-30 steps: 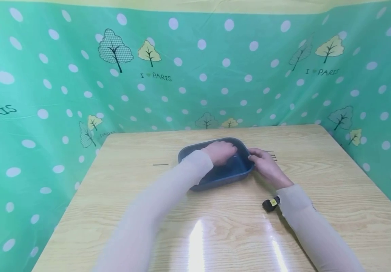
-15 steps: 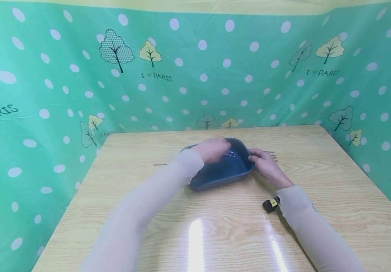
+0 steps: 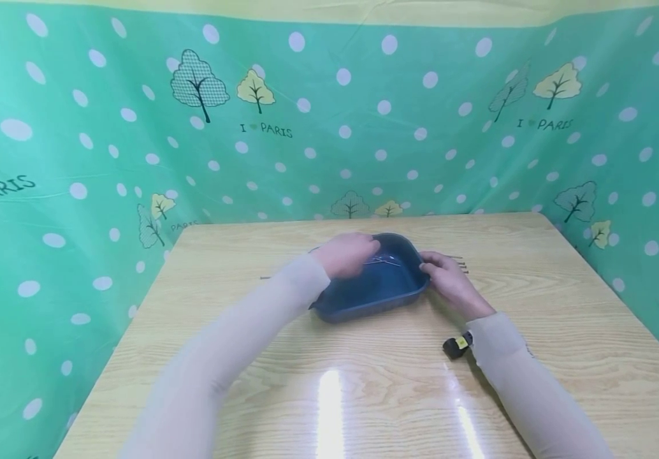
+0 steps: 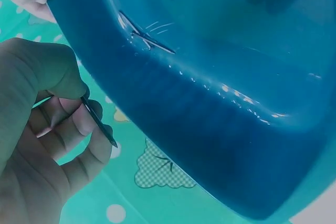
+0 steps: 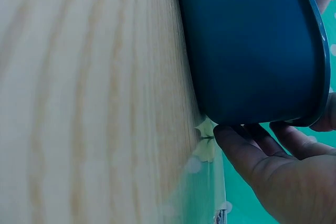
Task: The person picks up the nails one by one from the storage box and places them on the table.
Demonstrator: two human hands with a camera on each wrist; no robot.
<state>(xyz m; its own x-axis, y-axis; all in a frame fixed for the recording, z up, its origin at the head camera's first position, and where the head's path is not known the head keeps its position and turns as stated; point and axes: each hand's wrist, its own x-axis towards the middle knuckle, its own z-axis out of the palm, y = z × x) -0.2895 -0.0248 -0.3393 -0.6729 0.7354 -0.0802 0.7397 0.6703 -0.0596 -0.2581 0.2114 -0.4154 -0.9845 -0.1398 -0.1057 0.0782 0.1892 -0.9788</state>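
A dark blue, rounded rectangular plastic bin (image 3: 375,290) rests on the wooden table. My left hand (image 3: 345,254) is above its left back part. In the left wrist view a dark, pointed nail (image 4: 100,121) is pinched between that hand's thumb and fingers, outside the rim. Several thin nails (image 4: 144,36) lie crossed on the bin's floor. My right hand (image 3: 450,280) grips the bin's right end; in the right wrist view its fingers (image 5: 241,150) press the outer wall and the thumb is at the rim.
Several nails (image 3: 463,265) lie on the table (image 3: 536,306) behind the right hand. One more nail (image 3: 264,278) lies left of the bin, partly hidden by the left sleeve. A small black device (image 3: 456,347) with a yellow label sits at the right wrist. A green dotted curtain (image 3: 306,159) surrounds the table.
My left hand has moved left from the bin's middle to above its left back part, uncovering nails on the bin's floor. The right hand and bin look still.
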